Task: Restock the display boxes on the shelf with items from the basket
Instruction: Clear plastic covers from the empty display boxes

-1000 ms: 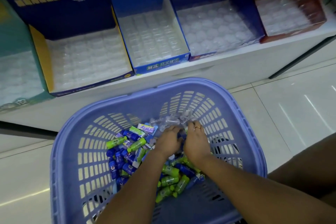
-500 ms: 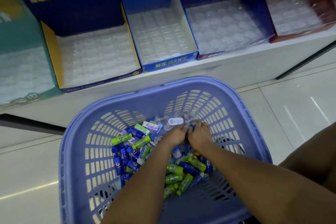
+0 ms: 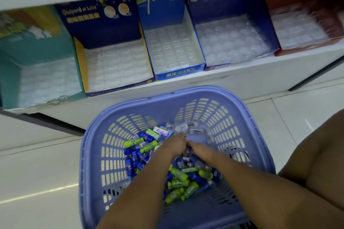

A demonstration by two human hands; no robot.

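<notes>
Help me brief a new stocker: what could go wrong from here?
The left hand and right hand dig in one mixed pile of small bottles and clear capsules: the wrong kind could get grabbed. The shelf trays differ in pocket shape, so items could land in the wrong box.

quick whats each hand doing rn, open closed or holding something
left hand: fingertips hidden in the pile inside the basket, cannot be told
right hand: fingertips buried in the same pile, cannot be told
</notes>
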